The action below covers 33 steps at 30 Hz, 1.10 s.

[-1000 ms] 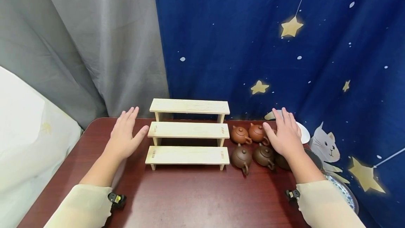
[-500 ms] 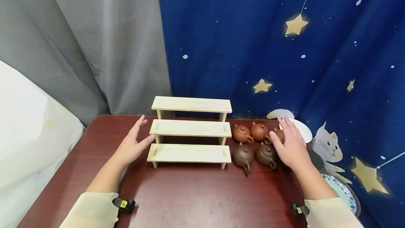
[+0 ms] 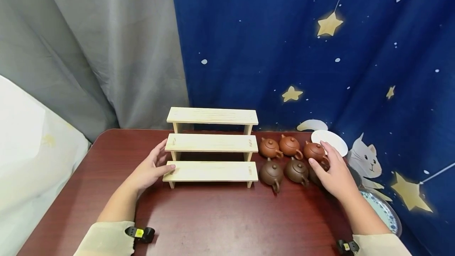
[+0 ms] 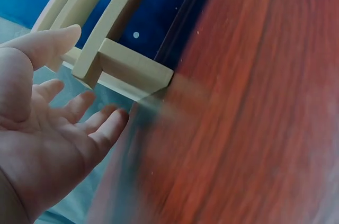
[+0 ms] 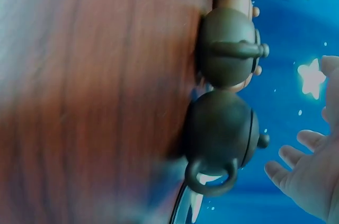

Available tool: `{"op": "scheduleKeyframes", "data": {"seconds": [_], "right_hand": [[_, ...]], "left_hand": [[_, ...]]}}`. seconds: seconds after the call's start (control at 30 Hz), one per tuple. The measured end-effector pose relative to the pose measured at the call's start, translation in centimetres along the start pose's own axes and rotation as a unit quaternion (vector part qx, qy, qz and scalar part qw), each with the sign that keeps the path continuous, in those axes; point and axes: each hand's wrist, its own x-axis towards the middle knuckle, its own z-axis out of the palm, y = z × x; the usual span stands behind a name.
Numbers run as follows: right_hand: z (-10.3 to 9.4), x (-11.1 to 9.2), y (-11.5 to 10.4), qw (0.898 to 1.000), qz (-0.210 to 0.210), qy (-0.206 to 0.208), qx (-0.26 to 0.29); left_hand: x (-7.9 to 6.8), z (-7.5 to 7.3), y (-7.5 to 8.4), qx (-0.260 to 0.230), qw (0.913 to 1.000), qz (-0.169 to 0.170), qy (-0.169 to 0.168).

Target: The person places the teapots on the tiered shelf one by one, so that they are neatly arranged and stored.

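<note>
A three-step wooden rack stands near the table's back edge. My left hand is at its left end, thumb over the lowest step in the head view. In the left wrist view the fingers of this hand are spread loosely and hold nothing; contact cannot be made out. To the right of the rack are reddish-brown teapots behind dark brown teapots. My right hand hovers over the rightmost ones with fingers apart, partly hiding a dark teapot, which shows fully in the right wrist view.
Behind the teapots lies a white plate. A blue-patterned dish and a dark round item sit at the right edge, partly hidden by the right arm. Grey and blue curtains hang behind the dark red table.
My left hand has come in from the left to the rack's end and lowered. My right hand has shifted right and down, uncovering the rightmost reddish teapot and the white plate.
</note>
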Motion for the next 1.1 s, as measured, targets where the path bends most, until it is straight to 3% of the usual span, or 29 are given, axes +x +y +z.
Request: {"op": "scheduleKeyframes", "data": {"seconds": [0.2, 0.77, 1.1], "right_hand": [[-0.5, -0.9, 1.0, 0.999, 0.03, -0.014, -0.005], [-0.1, -2.2, 3.6, 0.996, 0.031, -0.082, 0.01], [0.5, -2.5, 4.3, 0.991, 0.053, -0.119, -0.016]], "left_hand": [[0.1, 0.7, -0.1, -0.036, 0.9986, -0.029, -0.026], [-0.3, 1.0, -0.4, -0.016, 0.9992, -0.024, -0.028], [-0.3, 1.1, -0.6, -0.033, 0.9987, -0.017, -0.035]]}}
